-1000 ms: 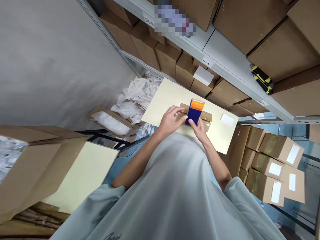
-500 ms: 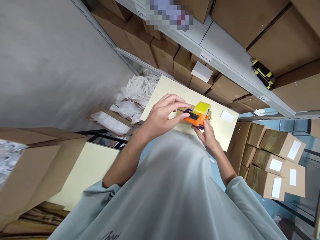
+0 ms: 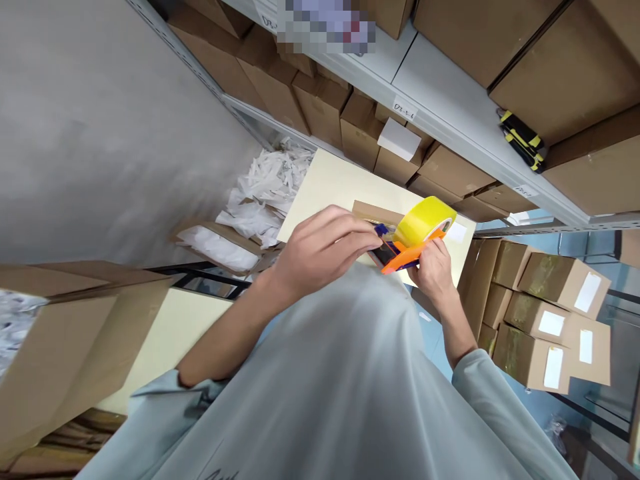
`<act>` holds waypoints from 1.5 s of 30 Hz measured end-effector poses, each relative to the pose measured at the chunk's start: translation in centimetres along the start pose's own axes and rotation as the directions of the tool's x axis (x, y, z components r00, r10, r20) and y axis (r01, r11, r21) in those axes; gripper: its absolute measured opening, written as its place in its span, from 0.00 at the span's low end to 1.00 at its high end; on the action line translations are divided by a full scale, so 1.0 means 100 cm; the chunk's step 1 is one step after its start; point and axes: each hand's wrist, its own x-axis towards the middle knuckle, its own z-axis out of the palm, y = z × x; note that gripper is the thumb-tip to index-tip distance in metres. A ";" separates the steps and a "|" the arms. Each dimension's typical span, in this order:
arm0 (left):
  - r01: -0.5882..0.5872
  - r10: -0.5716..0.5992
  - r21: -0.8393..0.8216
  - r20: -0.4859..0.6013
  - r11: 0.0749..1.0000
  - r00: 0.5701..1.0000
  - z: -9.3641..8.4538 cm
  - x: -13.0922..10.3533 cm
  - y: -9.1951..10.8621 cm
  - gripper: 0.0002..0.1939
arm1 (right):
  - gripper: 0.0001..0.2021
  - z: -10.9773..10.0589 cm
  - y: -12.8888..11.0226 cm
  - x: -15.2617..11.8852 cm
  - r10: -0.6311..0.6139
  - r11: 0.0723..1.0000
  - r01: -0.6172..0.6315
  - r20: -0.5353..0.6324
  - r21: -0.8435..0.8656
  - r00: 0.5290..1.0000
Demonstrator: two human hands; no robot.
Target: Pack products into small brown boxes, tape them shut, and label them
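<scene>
We see tape dispenser (image 3: 406, 258), orange and dark blue, held tilted in front of brown cardboard box (image 3: 374, 213). Yellow tape roll (image 3: 418, 222) mounted at its right end. Box lies on pale surface (image 3: 333, 181), partly hidden from us.

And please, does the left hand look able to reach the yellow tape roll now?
Probably yes: the left hand is beside the tape dispenser, and the yellow tape roll looks uncovered on the side facing that hand.
</scene>
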 end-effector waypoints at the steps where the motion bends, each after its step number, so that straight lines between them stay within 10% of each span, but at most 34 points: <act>1: -0.019 0.020 0.017 -0.014 1.000 1.000 0.001 -0.005 0.001 0.15 | 0.07 -0.003 0.000 0.000 0.001 1.000 -0.001 -0.019 -0.008 1.000; 23: -0.033 0.040 0.081 -0.091 0.996 0.995 0.000 -0.019 0.010 0.09 | 0.06 -0.018 -0.005 -0.001 -0.018 0.990 0.007 -0.074 -0.143 0.997; 30: 0.187 -0.181 0.058 -0.094 0.981 0.979 0.032 -0.032 -0.009 0.13 | 0.07 -0.029 0.010 -0.005 0.032 0.993 -0.005 0.236 -0.117 0.971; 36: 0.548 -0.553 -0.146 0.007 0.824 0.833 0.055 -0.056 -0.053 0.18 | 0.13 -0.044 0.031 -0.010 0.158 0.986 -0.151 0.649 -0.067 0.744; 40: 0.781 -0.736 -0.318 0.273 0.538 0.619 0.059 -0.067 -0.092 0.19 | 0.18 -0.042 0.057 0.014 0.145 0.934 -0.355 0.871 0.035 0.469; 45: 0.871 -0.768 -0.360 0.432 0.334 0.473 0.065 -0.063 -0.136 0.15 | 0.28 -0.017 0.095 0.067 0.011 0.683 -0.720 0.984 0.120 0.175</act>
